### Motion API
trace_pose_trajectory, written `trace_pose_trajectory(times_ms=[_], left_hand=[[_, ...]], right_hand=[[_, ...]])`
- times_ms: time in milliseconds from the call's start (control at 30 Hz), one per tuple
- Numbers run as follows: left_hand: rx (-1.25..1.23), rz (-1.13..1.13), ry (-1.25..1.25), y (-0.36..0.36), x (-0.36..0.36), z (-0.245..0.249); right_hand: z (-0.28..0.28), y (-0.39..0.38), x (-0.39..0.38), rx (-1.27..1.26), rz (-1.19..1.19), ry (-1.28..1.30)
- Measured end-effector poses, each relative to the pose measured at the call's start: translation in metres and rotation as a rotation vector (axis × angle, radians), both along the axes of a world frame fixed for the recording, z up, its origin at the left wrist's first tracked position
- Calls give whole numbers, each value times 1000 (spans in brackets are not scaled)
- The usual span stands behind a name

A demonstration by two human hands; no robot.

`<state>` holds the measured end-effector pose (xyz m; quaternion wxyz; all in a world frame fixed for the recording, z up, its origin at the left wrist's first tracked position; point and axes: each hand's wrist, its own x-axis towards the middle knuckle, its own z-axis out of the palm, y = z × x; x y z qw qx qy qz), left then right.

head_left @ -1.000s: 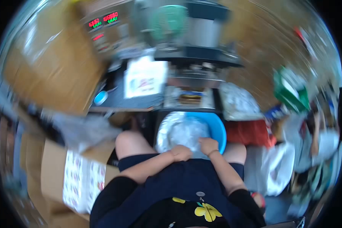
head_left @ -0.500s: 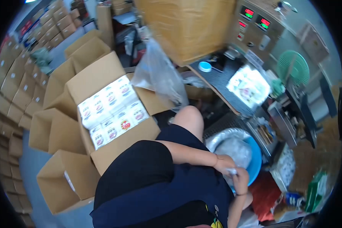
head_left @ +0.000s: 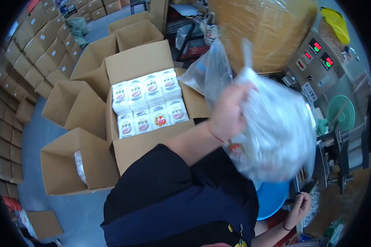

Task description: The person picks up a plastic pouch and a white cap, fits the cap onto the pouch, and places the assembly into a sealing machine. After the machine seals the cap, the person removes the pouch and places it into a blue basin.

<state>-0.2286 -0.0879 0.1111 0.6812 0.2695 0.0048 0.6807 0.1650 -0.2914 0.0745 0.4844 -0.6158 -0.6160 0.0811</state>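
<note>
My left hand [head_left: 231,110] is closed round the gathered top of a large clear plastic bag [head_left: 278,131], held up in front of me and blurred. Its contents look whitish, with a reddish patch low on the left. Lower right, my right hand [head_left: 301,204] has its fingers curled near a dark object; whether it holds that is unclear. Part of a blue tub [head_left: 272,199] shows below the bag. Left of my left hand, an open carton [head_left: 142,146] holds rows of white printed packs [head_left: 151,88], one bearing a red mark.
Open empty cartons [head_left: 76,160] stand on the left, with stacked closed boxes [head_left: 45,45] beyond. A large taped box [head_left: 268,33] is at the top. On the right are a panel with lit displays [head_left: 317,57] and a green fan [head_left: 341,113]. Another clear bag [head_left: 212,70] hangs behind the open carton.
The clear bag has come up out of the blue tub in my left hand. My hands have moved apart, the right one downward and to the right. The camera view has shifted.
</note>
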Motion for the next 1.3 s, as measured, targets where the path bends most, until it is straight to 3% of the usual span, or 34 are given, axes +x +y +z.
trace_pose_trajectory(times_ms=[33,133,233,300,433,500,567,667,733,767,800,833,867,900,933,967,1000,1033,1100,1133,1167,1233,1267,1300], left_hand=[[30,352,41,-27,-51,28],[284,979,185,-55,-105,47],[184,1500,393,-68,-153,65],[271,1824,557,-66,-207,77],[-316,2354,1184,-115,-368,56],[-717,2851,1632,-120,-376,49],[-312,2836,1811,-121,-334,42],[16,2073,1865,-80,-247,1],[-65,1369,1827,-32,-186,-60],[-50,1039,1778,-9,-147,-93],[238,902,1752,8,-101,-126],[314,597,1812,9,-35,-121],[500,472,1784,19,2,-167],[547,226,1562,29,45,-212],[544,112,1648,26,92,-211],[619,5,1708,37,126,-251],[486,-432,1809,51,157,-269],[-40,-721,1815,44,183,-273],[-512,-771,1778,59,219,-306],[-619,-815,1572,67,221,-327],[-611,-813,1449,80,216,-377],[-744,-1106,1031,73,210,-369],[-682,-1128,1215,76,212,-380],[-628,-1137,1227,79,215,-384]], right_hand=[[-21,6,8,-156,3,91],[-52,20,28,-315,22,42],[-75,38,36,-390,73,47],[-89,49,38,-448,103,-40],[-119,54,36,-540,189,-174],[-146,49,44,-584,221,-218],[-165,38,50,-595,222,-294],[-193,14,78,-648,-31,-402],[-215,-10,103,-505,-308,-448],[-218,-20,99,-501,-590,-514],[-229,-29,101,-518,-846,-513],[-242,-32,103,-585,-974,-518],[-253,-37,105,-657,-1093,-522],[-275,-40,125,-665,-988,-285],[-297,-46,142,-657,-874,-46],[-301,-47,143,-538,-847,72],[-302,-44,142,-414,-816,181],[-302,-42,140,-284,-784,281],[-299,-42,133,-303,-846,297],[-297,-40,132,-310,-874,305],[-295,-39,131,-313,-899,288],[-294,-38,130,-333,-937,250],[-292,-35,129,-337,-969,262],[-289,-33,129,-343,-987,262]])
